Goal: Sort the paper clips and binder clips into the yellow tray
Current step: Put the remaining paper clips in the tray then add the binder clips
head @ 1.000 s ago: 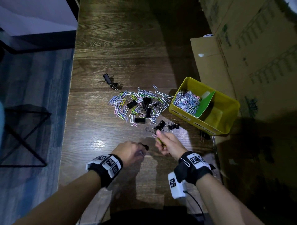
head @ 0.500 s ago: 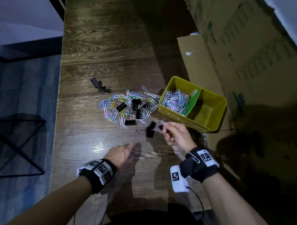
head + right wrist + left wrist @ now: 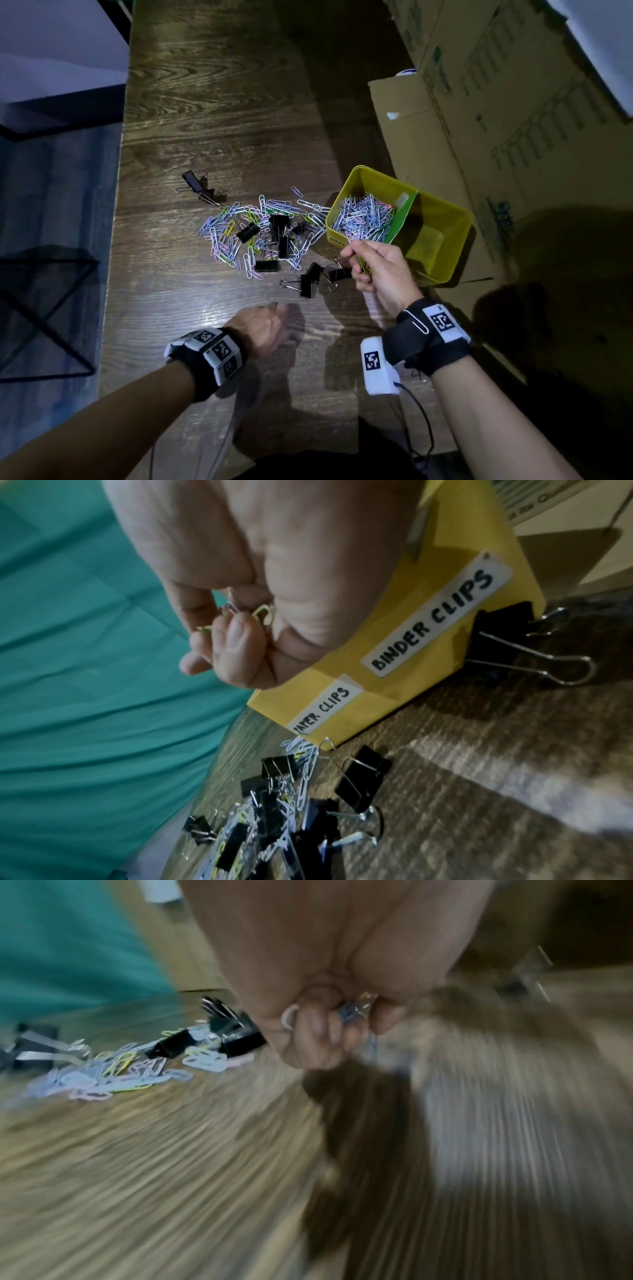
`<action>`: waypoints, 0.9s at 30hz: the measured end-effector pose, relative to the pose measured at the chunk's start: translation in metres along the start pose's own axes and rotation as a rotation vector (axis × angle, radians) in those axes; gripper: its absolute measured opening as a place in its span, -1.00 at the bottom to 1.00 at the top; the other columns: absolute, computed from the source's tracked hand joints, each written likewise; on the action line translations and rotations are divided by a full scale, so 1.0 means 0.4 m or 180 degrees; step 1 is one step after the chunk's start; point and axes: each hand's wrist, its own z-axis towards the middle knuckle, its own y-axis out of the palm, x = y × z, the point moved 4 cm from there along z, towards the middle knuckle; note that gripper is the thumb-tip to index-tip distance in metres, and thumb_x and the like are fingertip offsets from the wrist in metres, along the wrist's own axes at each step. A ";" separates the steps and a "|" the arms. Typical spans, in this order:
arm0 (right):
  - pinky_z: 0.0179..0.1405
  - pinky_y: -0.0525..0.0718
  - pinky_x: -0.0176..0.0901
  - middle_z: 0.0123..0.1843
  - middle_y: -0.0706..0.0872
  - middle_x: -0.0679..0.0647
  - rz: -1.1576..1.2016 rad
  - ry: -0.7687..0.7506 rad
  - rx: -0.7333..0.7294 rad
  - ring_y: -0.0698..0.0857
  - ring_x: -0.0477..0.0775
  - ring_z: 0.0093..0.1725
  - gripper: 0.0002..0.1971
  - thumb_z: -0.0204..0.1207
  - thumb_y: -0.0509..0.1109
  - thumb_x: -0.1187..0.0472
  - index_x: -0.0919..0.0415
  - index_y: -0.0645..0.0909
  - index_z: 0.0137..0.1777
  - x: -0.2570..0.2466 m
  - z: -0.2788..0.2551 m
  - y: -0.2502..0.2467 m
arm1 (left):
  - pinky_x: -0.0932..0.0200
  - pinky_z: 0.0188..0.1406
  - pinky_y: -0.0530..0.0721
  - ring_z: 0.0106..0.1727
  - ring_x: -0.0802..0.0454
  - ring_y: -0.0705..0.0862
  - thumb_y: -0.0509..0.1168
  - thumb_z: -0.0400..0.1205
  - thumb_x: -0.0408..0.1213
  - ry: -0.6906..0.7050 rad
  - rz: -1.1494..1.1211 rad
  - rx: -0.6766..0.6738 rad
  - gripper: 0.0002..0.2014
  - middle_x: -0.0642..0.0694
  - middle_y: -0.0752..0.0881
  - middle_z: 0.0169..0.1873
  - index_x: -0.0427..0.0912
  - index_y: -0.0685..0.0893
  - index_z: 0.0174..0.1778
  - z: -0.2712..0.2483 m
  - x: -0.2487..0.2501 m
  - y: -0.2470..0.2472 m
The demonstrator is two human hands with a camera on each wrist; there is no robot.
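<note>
Paper clips point(image 3: 260, 236) and black binder clips point(image 3: 310, 282) lie mixed on the bench point(image 3: 212, 102) beside the yellow tray point(image 3: 459, 246), whose near wall labels each compartment. The right hand point(image 3: 380, 270) pinches a few clips just beside the paper-clip side, likely to drop them there. The left hand point(image 3: 329, 1020) is curled round several more, held back in reserve.

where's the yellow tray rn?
Head view: yellow tray sits right of the paper clip pile, against the cardboard box, with the right hand at its near wall.
</note>
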 end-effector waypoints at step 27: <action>0.09 0.61 -0.24 0.21 0.63 0.07 -0.3091 -0.1193 -0.0268 0.67 -0.04 0.04 -0.69 0.59 0.30 0.25 0.10 0.61 0.32 -0.119 0.068 0.141 | 0.08 0.07 0.59 0.05 -0.16 0.68 0.30 0.54 -0.38 -0.0745 -0.1255 0.1546 -0.73 -0.20 0.69 0.06 -0.13 0.66 0.15 0.122 -0.205 -0.364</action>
